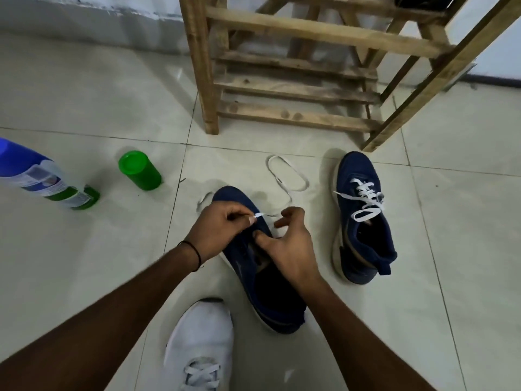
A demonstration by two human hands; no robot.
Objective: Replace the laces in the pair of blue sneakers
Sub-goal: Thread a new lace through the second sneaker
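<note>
White flat lace (259,215), pinched at its stiff tip between the thumb and forefinger of my left hand (222,230): that is what I am working with. I want to keep the pinch close to the tip so it goes straight into the eyelet and does not fold. My right hand (290,244) grasps the eyelet edge of the dark blue knit sneaker (270,303), thumb pressed down by the tongue and fingers curled over the side. I think that hand should spread the flap and hold it flat so the hole faces the tip. Once it is through, I would pull the slack evenly and keep the lace untwisted, since a flat lace shows every turn.

The sneaker lies on the pale tiled floor (84,108) about midway across it, between my forearms, toe pointing away from me, just beyond the white shoe (203,334) on my foot. Its upper looks soft and its eyelet rows look nearly bare, so I judge this lacing has only begun. A short bit of lace shows at the left of the toe, and a long loose loop trails on the tiles to the right of it; it seems to be the same lace.

Further right, near the front leg of the slatted wooden rack (282,88), the second dark blue sneaker (356,169) stands with white laces threaded through it, ends loose and untied.
</note>
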